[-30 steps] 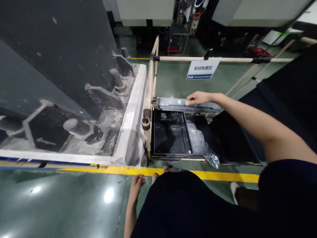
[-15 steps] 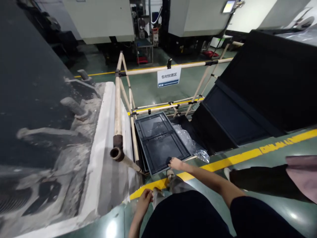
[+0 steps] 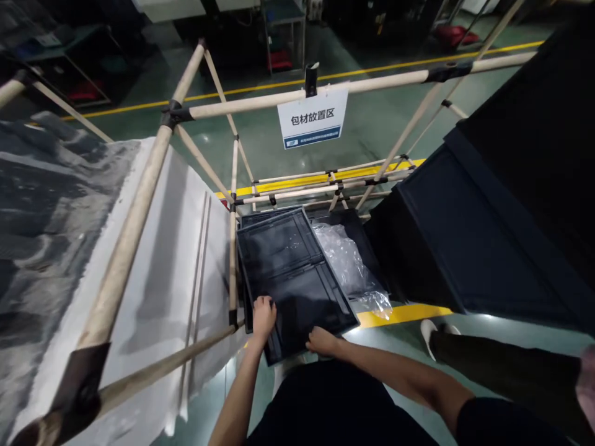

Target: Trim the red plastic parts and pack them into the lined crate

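Note:
A dark rectangular tray (image 3: 297, 272) lies tilted in front of me, inside a frame of beige pipes. My left hand (image 3: 264, 316) is closed on its left edge, with the fingers curled over the rim. On the near edge, toward the right corner, my right hand (image 3: 321, 342) grips the same tray with bent fingers. Another dark tray shows partly beneath it at the back left. Crumpled clear plastic (image 3: 346, 260) lies just right of the tray.
Beige pipe railing (image 3: 260, 102) crosses behind, carrying a white sign (image 3: 313, 118). A white block (image 3: 171, 248) stands left. Large black boxes (image 3: 483, 241) lean at the right. Another person's legs (image 3: 483, 359) are at the lower right.
My left hand has moved up from beside my body onto the tray's left edge. The tray has turned slightly and come nearer. The view has moved closer to the railing.

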{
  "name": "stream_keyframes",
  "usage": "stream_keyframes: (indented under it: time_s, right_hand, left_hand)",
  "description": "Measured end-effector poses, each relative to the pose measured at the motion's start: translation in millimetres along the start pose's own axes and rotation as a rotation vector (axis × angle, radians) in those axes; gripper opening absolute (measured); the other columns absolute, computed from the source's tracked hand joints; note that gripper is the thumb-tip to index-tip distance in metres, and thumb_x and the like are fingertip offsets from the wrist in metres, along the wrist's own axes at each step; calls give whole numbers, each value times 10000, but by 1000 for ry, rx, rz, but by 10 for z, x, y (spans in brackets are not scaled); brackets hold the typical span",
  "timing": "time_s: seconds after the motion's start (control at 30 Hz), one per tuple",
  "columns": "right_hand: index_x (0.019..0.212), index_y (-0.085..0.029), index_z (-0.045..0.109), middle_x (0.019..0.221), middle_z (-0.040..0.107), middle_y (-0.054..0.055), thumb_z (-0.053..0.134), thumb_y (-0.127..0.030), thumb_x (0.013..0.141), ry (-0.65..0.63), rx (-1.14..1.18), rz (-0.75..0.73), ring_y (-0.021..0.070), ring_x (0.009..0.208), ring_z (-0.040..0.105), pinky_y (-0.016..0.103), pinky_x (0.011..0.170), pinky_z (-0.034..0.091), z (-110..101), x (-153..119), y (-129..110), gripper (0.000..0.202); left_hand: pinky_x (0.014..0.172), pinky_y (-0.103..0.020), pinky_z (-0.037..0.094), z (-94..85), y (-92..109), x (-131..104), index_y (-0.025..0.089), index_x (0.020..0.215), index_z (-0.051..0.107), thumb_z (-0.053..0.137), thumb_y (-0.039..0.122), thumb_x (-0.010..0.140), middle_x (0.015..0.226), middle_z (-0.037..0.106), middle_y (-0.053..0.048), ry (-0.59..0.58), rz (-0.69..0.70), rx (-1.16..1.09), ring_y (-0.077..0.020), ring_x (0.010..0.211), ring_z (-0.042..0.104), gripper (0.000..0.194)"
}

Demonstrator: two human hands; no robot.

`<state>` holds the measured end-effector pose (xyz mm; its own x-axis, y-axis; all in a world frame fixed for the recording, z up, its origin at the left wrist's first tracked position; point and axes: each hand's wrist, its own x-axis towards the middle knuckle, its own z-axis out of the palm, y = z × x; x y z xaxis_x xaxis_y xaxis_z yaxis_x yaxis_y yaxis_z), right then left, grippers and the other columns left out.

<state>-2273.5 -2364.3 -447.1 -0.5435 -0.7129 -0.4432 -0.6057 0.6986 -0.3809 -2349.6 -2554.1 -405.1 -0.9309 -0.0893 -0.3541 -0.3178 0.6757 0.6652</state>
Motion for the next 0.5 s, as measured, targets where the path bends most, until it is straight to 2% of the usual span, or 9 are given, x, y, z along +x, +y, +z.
stream_keyframes:
  time_s: [0.1, 0.2, 0.27, 0.37, 0.43, 0.5]
  right_hand:
    - [853, -202, 683, 846, 674, 52, 591, -252, 909, 93, 41, 56, 184, 845, 615, 293, 759, 464, -310, -62, 621, 119]
    - [1071, -132, 646, 1071, 635, 171, 421, -230, 985, 229, 42, 276, 279, 1037, 573, 423, 896, 434, -688, 113, 1325, 261]
    - [1118, -88, 621, 1129, 605, 213, 467, -264, 974, 283, 46, 375, 323, 1106, 534, 487, 978, 381, -869, 262, 1608, 275]
    - [1074, -111, 639, 1094, 626, 183, 516, -329, 962, 331, 75, 417, 315, 1117, 523, 485, 1042, 330, -1008, 255, 1641, 274]
    - [1015, -144, 654, 1033, 647, 148, 477, -350, 982, 363, 95, 442, 288, 1077, 548, 457, 1030, 344, -1062, 18, 1503, 274]
    - [1005, -168, 656, 1004, 659, 116, 459, -328, 992, 412, 119, 441, 251, 1031, 577, 410, 993, 374, -1120, -351, 1338, 254]
  left_hand:
    - [1006, -515, 394, 49, 70, 217, 173, 860, 607, 524, 136, 751, 1014, 582, -123, 109, -78, 24, -315, 1103, 529, 142]
    - [1024, -506, 395, 59, 74, 265, 173, 837, 606, 529, 157, 746, 994, 603, -128, 185, -157, -4, -317, 1090, 554, 120]
    - [1062, -487, 372, 37, 76, 281, 177, 831, 605, 528, 172, 745, 1000, 617, -129, 240, -211, -37, -311, 1116, 557, 115]
    - [1113, -467, 323, -66, 130, 406, 191, 859, 606, 514, 204, 756, 1074, 628, -129, 324, -296, -96, -305, 1216, 514, 139]
    - [1087, -445, 363, -178, 217, 547, 200, 888, 605, 502, 231, 768, 1097, 638, -116, 338, -359, -159, -286, 1224, 521, 161]
    - [971, -417, 467, -306, 336, 651, 197, 875, 605, 503, 253, 766, 1010, 667, -103, 284, -430, -245, -265, 1100, 610, 160]
